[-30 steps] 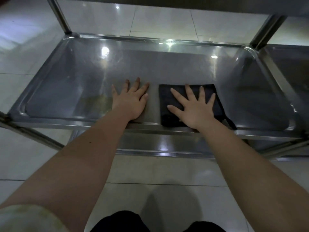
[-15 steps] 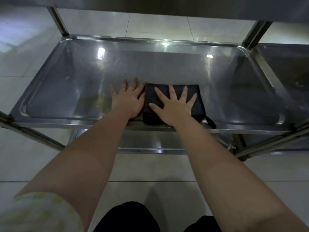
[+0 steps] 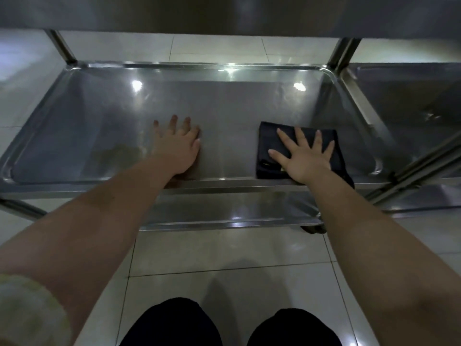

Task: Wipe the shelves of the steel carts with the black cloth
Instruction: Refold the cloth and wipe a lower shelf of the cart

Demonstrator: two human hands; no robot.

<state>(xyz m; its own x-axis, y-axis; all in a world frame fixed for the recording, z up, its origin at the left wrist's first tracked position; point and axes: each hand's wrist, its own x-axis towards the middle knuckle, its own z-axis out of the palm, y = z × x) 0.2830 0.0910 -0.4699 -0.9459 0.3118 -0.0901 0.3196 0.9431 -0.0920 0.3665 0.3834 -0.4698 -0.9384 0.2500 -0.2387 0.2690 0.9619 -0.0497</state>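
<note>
The middle shelf [image 3: 99,126] of a steel cart is a shallow tray with a raised rim. A folded black cloth [image 3: 268,138] lies on it near the front edge, right of centre. My right hand [image 3: 304,156] presses flat on the cloth with its fingers spread, covering its right half. My left hand [image 3: 178,148] rests flat on the bare steel left of the cloth, fingers apart and holding nothing. A gap of bare shelf separates the two hands.
The underside of an upper shelf [image 3: 224,13] spans the top of the view. A lower shelf [image 3: 224,211] shows beneath, with a caster wheel [image 3: 314,229] at its right corner. A second steel cart [image 3: 411,96] stands against the right side. Pale floor tiles surround the carts.
My right hand has slid the cloth to the right, away from my left hand, after bringing it up against that hand half a second ago. The left hand has stayed in place.
</note>
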